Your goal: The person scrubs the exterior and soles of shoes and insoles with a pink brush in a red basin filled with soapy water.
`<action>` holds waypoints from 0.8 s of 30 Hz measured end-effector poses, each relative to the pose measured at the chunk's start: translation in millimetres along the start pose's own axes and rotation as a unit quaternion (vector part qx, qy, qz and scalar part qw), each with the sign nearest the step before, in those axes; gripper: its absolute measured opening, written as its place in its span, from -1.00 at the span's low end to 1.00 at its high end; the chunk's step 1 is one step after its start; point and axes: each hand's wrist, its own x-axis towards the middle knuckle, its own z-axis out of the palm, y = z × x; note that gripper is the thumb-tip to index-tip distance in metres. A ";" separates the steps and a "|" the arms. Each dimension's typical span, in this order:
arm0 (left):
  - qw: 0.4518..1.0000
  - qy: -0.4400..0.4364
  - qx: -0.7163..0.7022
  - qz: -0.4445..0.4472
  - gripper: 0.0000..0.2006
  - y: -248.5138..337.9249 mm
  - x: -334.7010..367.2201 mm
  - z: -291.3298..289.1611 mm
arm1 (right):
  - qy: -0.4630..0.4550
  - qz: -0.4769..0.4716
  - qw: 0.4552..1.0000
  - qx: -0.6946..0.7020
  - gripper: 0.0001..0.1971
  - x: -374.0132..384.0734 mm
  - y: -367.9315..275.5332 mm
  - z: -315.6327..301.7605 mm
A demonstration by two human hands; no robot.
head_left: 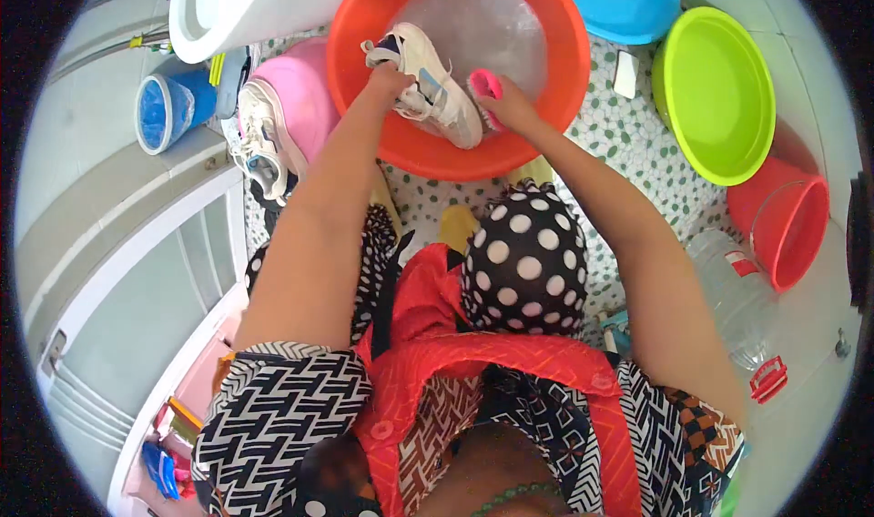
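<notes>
Over an orange basin (364, 144) with cloudy water in it, my left hand (391, 80) grips a white sneaker (442, 107) by its side near the laces. The toe points toward me and to the right, and the heel is up by the basin's far left. My right hand (512, 107) is closed around the pink handle of a scrub brush (486, 84). Its bristles are close against the shoe's right side near the toe; exact contact is hard to make out. Most of the bristles are hidden.
Left of the basin, another white sneaker (270, 135) rests against a pink basin (305, 94), near a blue bin (168, 112). At right are a green basin (715, 98), a red bucket (787, 217), a clear plastic jug (733, 289) and a white block (625, 74). A blue basin (624, 3) is behind.
</notes>
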 end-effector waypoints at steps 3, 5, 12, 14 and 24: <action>0.998 -0.066 0.024 0.003 -0.57 27.3 -22.8 -9.2 | -0.039 0.050 0.997 0.052 -0.50 -11.4 -13.7 -28.5; 0.982 -0.070 0.173 0.040 -0.56 50.2 -28.9 -12.0 | 0.001 0.024 1.000 -0.008 -0.49 -7.5 -5.5 -42.2; 0.957 -0.122 0.237 0.114 -0.50 39.9 -13.8 -19.2 | 0.005 0.017 0.994 -0.106 -0.47 2.1 -24.2 -69.7; 0.929 -0.057 0.302 0.207 -0.49 -17.5 14.1 -91.3 | -0.003 -0.020 0.992 -0.127 -0.46 19.4 -96.0 -39.8; 0.964 -0.031 0.127 0.231 -0.59 -30.7 1.4 -34.7 | -0.078 0.021 0.907 -0.413 -0.45 37.9 -128.4 -56.7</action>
